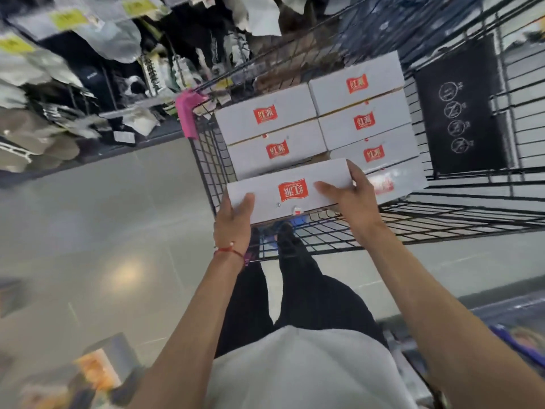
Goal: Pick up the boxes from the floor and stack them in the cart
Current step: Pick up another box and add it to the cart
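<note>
Head view
Box (290, 190): white, red label, held over the cart's (442, 214) near edge.
Left hand (234, 221): clasping the box's left end.
Right hand (352, 199): clasping its right end.
Stack (318, 122): 2 columns along the cart's far side; open wire room at its near right.
Floor (103, 219): pale, glossy tile.

white boxes (290, 188) with red labels, black wire cart (442, 214), pink corner guard (188, 110), red wrist string (228, 251), grey floor (103, 216)

My arms are bare to the elbow, a thin red string bracelet (229, 251) with a small white bead on my left wrist, over a white shirt (303, 370), black trousers (312, 293) and dark shoes (287, 236).
</note>
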The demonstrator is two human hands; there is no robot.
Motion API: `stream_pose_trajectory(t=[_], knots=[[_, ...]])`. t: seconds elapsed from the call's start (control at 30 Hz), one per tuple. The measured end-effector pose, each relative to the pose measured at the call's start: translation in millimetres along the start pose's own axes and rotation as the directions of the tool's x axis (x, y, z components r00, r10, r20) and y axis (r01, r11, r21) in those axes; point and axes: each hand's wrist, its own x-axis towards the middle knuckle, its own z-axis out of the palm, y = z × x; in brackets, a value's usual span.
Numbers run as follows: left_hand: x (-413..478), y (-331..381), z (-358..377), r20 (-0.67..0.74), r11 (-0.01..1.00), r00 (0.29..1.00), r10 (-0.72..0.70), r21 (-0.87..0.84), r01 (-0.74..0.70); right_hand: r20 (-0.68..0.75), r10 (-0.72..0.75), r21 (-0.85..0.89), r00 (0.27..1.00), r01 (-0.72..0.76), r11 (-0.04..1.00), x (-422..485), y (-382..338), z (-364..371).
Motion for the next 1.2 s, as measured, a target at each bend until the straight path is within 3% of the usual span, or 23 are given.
stream_pose_trajectory(t=[0.23,0.47,0.93,1.1,1.2], knots=[[34,-9,22,-0.029,0.997,0.997,-0.066,0.041,0.067,0.017,0.055,-0.203,0.998,-0.051,0.978,56,14,11],[79,-15,41,-0.091,0.980,0.976,-0.200,-0.022,0.199,-0.084,0.062,-0.525,0.995,-0.097,0.846,97,26,28],[104,-24,50,-0.122,0.979,0.971,-0.205,-0.005,0.205,-0.013,-0.121,-0.593,0.993,0.090,0.800,76,52,37],[105,-16,40,-0.050,0.979,0.980,-0.191,0.068,0.194,0.015,-0.174,-0.620,0.985,0.145,0.771,61,60,46],[108,-18,30,0.028,0.977,0.987,-0.160,0.148,0.154,-0.004,-0.090,-0.554,0.996,0.072,0.829,45,55,52]])
